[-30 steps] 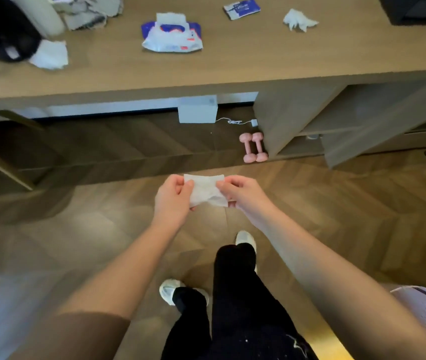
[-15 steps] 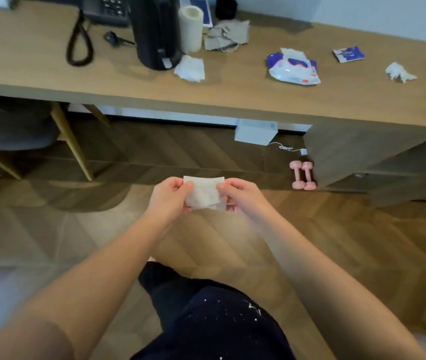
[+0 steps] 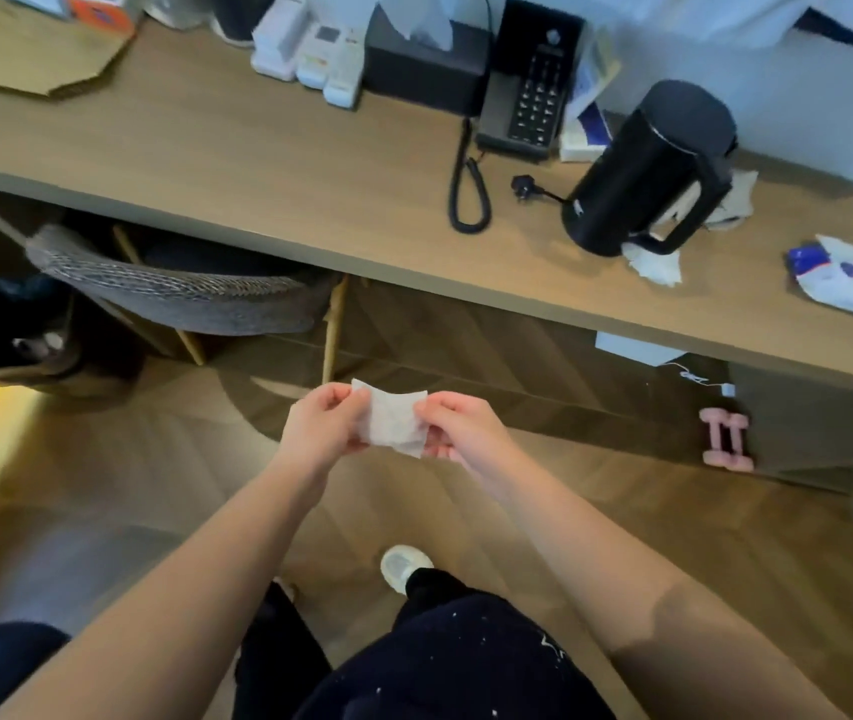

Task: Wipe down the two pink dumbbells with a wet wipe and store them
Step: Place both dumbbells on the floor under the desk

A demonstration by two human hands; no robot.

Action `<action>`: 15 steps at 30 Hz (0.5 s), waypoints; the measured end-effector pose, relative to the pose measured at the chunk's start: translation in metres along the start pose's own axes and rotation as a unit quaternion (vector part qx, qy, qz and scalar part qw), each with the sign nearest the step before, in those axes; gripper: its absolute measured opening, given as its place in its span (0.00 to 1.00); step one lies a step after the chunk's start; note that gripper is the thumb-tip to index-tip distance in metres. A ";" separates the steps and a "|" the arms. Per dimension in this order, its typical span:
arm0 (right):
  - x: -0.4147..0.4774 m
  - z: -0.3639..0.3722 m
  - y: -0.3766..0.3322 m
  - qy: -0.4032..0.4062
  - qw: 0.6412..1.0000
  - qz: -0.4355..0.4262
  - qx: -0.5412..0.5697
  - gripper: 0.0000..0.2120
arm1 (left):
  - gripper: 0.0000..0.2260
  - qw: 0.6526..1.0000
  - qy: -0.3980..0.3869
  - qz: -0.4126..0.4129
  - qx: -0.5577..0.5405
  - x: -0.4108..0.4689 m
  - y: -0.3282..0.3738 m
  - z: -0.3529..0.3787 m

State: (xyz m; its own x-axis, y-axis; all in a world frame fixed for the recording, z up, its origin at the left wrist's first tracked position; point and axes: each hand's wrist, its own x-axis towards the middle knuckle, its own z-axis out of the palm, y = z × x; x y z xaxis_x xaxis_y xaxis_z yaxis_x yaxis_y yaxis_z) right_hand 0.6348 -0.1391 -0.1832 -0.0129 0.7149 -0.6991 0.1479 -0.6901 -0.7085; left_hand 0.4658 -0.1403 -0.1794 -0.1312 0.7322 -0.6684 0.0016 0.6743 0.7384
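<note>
Your left hand (image 3: 323, 426) and right hand (image 3: 460, 428) each pinch an edge of the wipe (image 3: 393, 420) between them, while the dumbbells (image 3: 725, 440) lie side by side on the floor (image 3: 621, 511) well to your right under the counter (image 3: 258, 163), shafts pointing away, nearer your right hand.

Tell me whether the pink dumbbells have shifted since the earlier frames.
No. The dumbbells still lie beside the desk cabinet, under the white cable; only the camera swung left.
</note>
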 end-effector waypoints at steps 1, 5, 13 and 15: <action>0.006 0.024 -0.006 0.005 1.000 0.001 0.008 0.07 | 0.06 1.000 -0.002 -0.002 0.000 0.011 0.004 -0.023; 0.016 0.124 -0.024 0.048 0.996 -0.001 0.076 0.06 | 0.05 1.000 -0.023 -0.008 0.013 0.043 0.015 -0.121; 0.035 0.303 -0.076 0.055 0.990 0.027 0.128 0.05 | 0.05 0.999 -0.036 0.005 0.028 0.094 0.039 -0.297; 0.048 0.337 -0.092 0.054 0.991 0.030 0.116 0.05 | 0.06 0.999 -0.026 0.000 0.028 0.112 0.045 -0.331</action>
State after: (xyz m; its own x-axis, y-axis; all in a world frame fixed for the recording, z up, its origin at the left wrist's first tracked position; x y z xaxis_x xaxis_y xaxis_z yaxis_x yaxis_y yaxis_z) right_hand 0.2870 -0.0797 -0.1845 0.0962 0.6707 -0.7355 -0.0859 -0.7305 -0.6775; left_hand 0.1228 -0.0592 -0.1911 -0.0799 0.7353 -0.6730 0.0565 0.6774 0.7334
